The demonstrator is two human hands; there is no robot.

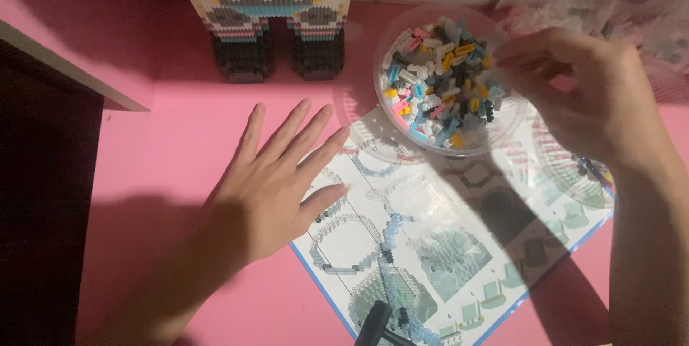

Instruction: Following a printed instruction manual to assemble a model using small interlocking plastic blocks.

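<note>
Right hand (596, 98) is reaching into the bowl (502, 127), fingers pinching among the bricks (438, 80) at far right. Left hand (276, 181) is lying flat, fingers spread, on the sheet (459, 245), farther away.

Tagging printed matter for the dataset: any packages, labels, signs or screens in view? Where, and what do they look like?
Instruction sheet: flat on the pink table, under the left hand; white, blue-edged, pale blue-grey build diagrams.
Clear plastic bags: top right, crumpled, behind the right hand.
No labels, signs or screens visible.
</note>
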